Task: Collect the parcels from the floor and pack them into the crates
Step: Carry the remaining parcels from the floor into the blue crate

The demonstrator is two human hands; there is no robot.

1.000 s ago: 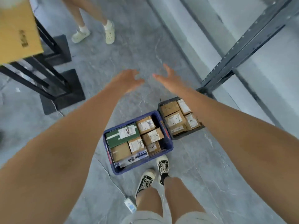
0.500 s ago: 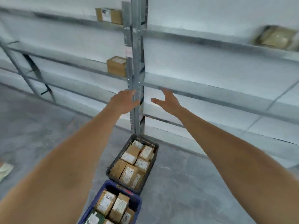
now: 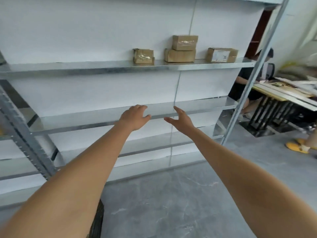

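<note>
My left hand (image 3: 134,118) and my right hand (image 3: 180,119) are stretched out in front of me, side by side, fingers relaxed and holding nothing. Both hover before a bare metal shelf (image 3: 77,117). One shelf higher stand several brown cardboard parcels: a small taped one (image 3: 143,56), a stack of two (image 3: 181,48) and a labelled one (image 3: 222,55). Only a dark corner of a crate (image 3: 97,219) shows under my left forearm; its contents are hidden.
A grey metal shelving rack with slanted uprights (image 3: 25,143) fills the wall ahead. A person (image 3: 248,83) sits at a table (image 3: 288,93) on the right, and yellow shoes (image 3: 296,146) stand on the grey floor (image 3: 171,203).
The view has swung up and to the right from the packed crates on the floor to the shelving. The crates have dropped out of sight. Both hands stay raised and empty.
</note>
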